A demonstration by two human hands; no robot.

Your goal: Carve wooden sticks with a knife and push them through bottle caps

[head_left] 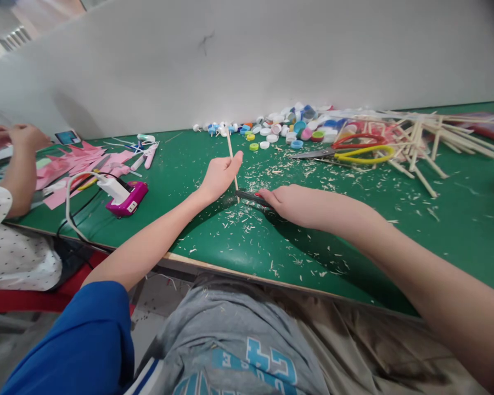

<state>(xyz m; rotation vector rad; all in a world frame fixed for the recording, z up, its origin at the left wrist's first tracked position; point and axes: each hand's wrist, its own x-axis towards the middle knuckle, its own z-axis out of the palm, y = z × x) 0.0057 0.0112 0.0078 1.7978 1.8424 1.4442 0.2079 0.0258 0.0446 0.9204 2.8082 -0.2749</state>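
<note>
My left hand [220, 176] is closed around a thin wooden stick [230, 145], which leans with its far end toward the wall and its near end close to the table. In my right hand [286, 204] is a dark-bladed knife [251, 197], its handle mostly hidden under my fingers. The blade touches or crosses the stick just below my left hand. Pale wood shavings [247, 215] are scattered on the green table [214, 247] around both hands.
Bottle caps [300, 129] are heaped along the wall. Scissors [362, 151] and a pile of wooden sticks [420, 137] lie to the right. At left are a purple power strip [128, 200] with cables, pink paper [74, 164], glue guns [149, 153] and another person's arm [22, 170].
</note>
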